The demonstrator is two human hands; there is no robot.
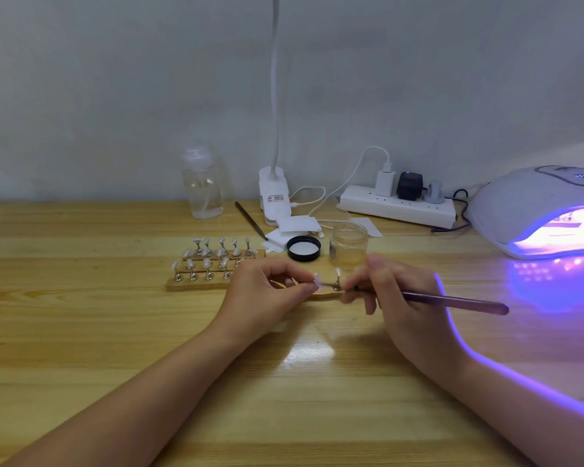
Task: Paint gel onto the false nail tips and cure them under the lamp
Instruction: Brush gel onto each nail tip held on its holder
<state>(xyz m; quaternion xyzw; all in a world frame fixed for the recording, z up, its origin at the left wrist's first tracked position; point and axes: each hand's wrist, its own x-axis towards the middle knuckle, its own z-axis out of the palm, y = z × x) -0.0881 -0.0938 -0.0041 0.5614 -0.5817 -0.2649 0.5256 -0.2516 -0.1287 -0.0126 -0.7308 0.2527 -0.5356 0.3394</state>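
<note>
Head view: the only view supplied; it looks forward and down over a wooden table (115,332)
Left hand (267,291): fingers narrowed in a pinch on a single false nail tip (316,280), apparently by its small stand; the tip is turned toward the brush, presumably to steady it and present its face for coating
Right hand (398,291): closed in a pen grip round a dark gel brush (452,301); the handle trails out to the right and the working end points at the held tip; whether bristles touch the tip cannot be told, owing to blur
Second tip (338,281): on its metal stand, just beside the held one, between the two hands
Remaining tips (213,261): standing in rows on wooden holder strips (196,284) behind the left hand, within reach
Gel jar (348,246): open, just behind the hands; its black lid (303,248) lies beside it, inner face up, so the brush can be reloaded
Curing lamp (536,210): at the right edge, lit violet, display showing digits, mouth facing the worker; contents not discernible
Other items: clear pump bottle (202,187), clip lamp base (274,197), spare brush (250,220), wipes (295,227), power strip (397,205) along the wall
Step in hand, as judged: painting one tip; curing of it not yet done
</note>
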